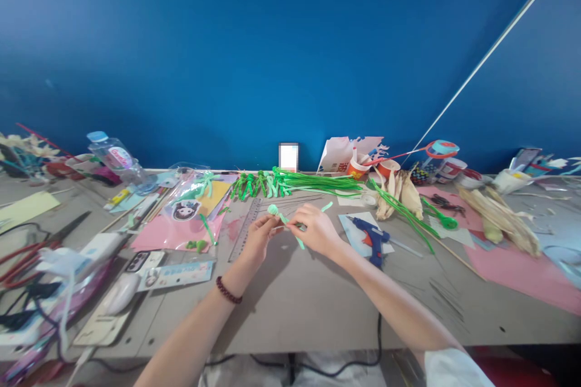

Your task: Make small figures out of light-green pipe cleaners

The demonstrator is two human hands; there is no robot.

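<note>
Both my hands meet over the middle of the desk around a pale green pipe cleaner [273, 210] whose top is coiled into a small round. My left hand [259, 234] pinches it just below the coil. Close beside it, my right hand [315, 228] is closed on the same piece, and a loose pale green end hangs beneath the fingers. Behind my hands lie several twisted green pipe-cleaner pieces [249, 186] and a bundle of straight green pipe cleaners [322, 182]. The fingertips partly hide the held piece.
Right of my hands lies a blue glue gun [373, 238], with dried husks [411, 195] behind it. A clear ruler [245, 230] and pink sheets [154, 233] are at left. Farther left are a bottle [118, 157], large scissors [45, 248] and a white mouse [122, 293].
</note>
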